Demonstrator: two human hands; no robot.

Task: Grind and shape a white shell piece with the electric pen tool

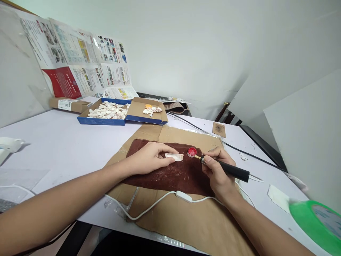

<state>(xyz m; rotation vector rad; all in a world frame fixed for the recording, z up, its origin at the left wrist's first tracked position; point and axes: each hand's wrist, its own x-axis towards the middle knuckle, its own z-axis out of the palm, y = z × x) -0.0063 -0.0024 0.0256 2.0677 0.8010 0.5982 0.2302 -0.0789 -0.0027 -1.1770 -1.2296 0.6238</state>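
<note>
Between the thumb and fingers of my left hand (pixel 151 158) is a small whitish shell piece (pixel 174 156), held just over a dark brown cloth (pixel 170 177). My right hand (pixel 220 170) grips a black pen-shaped rotary tool (pixel 234 171) like a pencil. Its brass-coloured tip points left, at the rim of a small red cap (pixel 191 152) on the cloth; whether tip and cap touch I cannot tell. Pale dust and specks lie on the cloth. From the tool's back end a white cord runs off, and an inline switch (pixel 183 196) sits on the cable in front of the cloth.
Flat cardboard (pixel 149 209) lies under the cloth. At the back left, a blue-edged box (pixel 101 122) holds many white shell pieces, with several more on its open lid (pixel 133 110). A black cable (pixel 250 156) crosses the right side, near a green tape roll (pixel 301 213).
</note>
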